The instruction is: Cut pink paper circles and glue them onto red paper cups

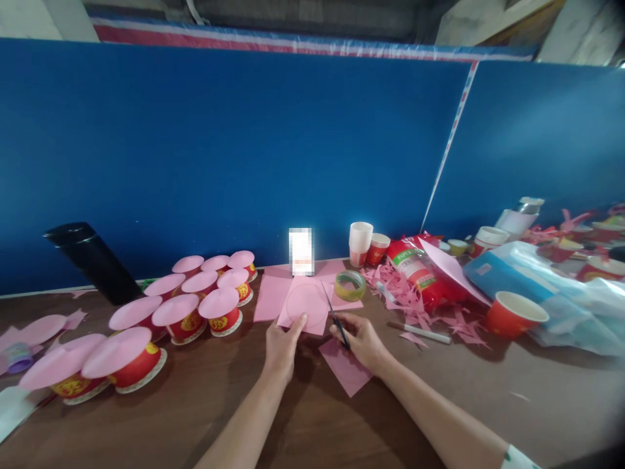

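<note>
Between thumb and fingers, my left hand (pixel 284 342) pinches a square of pink paper (pixel 307 306) that has a circle drawn on it. My right hand (pixel 360 342) grips a pair of dark scissors (pixel 338 319), whose blades point away from me along the paper's right edge. Whether the blades touch the paper I cannot make out. Below the right hand, another pink square (pixel 347 374) with a faint curved line lies on the table. Larger pink sheets (pixel 267 296) lie behind the held square, and a roll of tape (pixel 350 286) rests on their right side.
Several upturned red cups topped with pink paper discs (pixel 219 303) stand at left, near a black bottle (pixel 97 264). To the right are pink scraps (pixel 405 299), a red bag (pixel 415 267), a white pen (pixel 422 333), an orange cup (pixel 515 316) and stacked cups (pixel 360 244). A blue partition (pixel 244 143) rises behind.
</note>
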`<move>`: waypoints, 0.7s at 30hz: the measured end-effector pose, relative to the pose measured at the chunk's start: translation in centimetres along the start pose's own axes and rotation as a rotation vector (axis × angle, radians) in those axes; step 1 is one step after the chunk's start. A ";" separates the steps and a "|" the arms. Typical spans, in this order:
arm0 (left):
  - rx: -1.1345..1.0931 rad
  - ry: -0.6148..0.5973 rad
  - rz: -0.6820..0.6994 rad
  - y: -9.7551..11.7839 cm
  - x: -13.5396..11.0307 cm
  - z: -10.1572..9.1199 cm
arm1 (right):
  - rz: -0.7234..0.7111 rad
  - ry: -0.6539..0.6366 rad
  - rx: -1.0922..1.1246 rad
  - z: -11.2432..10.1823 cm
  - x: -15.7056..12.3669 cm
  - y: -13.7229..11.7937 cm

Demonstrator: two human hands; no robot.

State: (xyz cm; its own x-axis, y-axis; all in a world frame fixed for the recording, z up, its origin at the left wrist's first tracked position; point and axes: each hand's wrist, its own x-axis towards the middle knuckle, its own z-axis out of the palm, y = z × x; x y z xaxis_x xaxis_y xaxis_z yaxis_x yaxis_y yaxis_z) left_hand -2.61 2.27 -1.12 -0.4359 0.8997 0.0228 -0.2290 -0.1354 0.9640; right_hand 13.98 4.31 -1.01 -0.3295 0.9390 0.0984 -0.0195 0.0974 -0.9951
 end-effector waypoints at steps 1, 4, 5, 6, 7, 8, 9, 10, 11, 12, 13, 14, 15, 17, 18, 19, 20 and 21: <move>-0.006 0.002 0.002 0.1 0.0 0.0 | -0.001 0.001 -0.002 0.0 0.0 0.0; -0.017 0.011 0.000 0.3 -0.1 0.1 | -0.004 -0.010 -0.006 -0.1 0.0 0.0; -0.018 0.008 -0.004 0.3 -0.1 0.0 | -0.006 -0.015 -0.006 -0.1 0.0 -0.1; -0.017 0.004 -0.007 0.3 -0.1 0.0 | -0.008 -0.018 -0.006 -0.1 0.0 -0.1; -0.011 0.000 -0.009 0.2 -0.1 0.0 | -0.010 -0.017 -0.007 -0.1 0.0 -0.1; 0.000 -0.005 -0.009 0.2 0.0 -0.1 | -0.011 -0.015 -0.009 -0.1 0.0 -0.2; 0.013 -0.011 -0.008 0.2 0.0 -0.1 | -0.012 -0.013 -0.011 -0.1 -0.1 -0.2; 0.028 -0.016 -0.007 0.2 0.0 -0.2 | -0.012 -0.011 -0.013 -0.1 -0.1 -0.3; 0.041 -0.018 -0.006 0.2 0.0 -0.2 | -0.013 -0.012 -0.014 -0.1 -0.1 -0.3; 0.051 -0.023 -0.003 0.2 0.0 -0.2 | -0.015 -0.016 -0.014 -0.2 -0.1 -0.4; 0.056 -0.027 0.001 0.2 0.0 -0.2 | -0.017 -0.021 -0.012 -0.2 -0.1 -0.5; 0.057 -0.028 0.006 0.2 0.0 -0.1 | -0.020 -0.026 -0.010 -0.2 -0.1 -0.5; 0.056 -0.026 0.011 0.2 0.0 -0.1 | -0.023 -0.030 -0.006 -0.2 0.0 -0.6; 0.050 -0.024 0.014 0.2 0.0 -0.1 | -0.031 -0.029 0.004 -0.2 0.0 -0.7; 0.048 -0.023 0.009 0.2 0.0 0.0 | -0.035 -0.025 0.008 -0.2 0.0 -0.7; 0.046 -0.023 0.003 0.2 0.0 0.0 | -0.038 -0.021 0.012 -0.2 0.0 -0.8; 0.044 -0.023 -0.002 0.2 -0.1 0.0 | -0.039 -0.019 0.015 -0.2 0.0 -0.8; 0.042 -0.022 -0.005 0.2 -0.1 0.0 | -0.039 -0.019 0.016 -0.2 0.0 -0.8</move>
State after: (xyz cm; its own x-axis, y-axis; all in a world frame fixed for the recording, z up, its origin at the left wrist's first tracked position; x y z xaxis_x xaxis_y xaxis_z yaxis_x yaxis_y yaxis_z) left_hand -2.62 2.19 -0.96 -0.4154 0.9094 0.0230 -0.1940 -0.1132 0.9744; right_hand 14.13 4.30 -0.20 -0.3460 0.9282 0.1370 -0.0474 0.1286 -0.9906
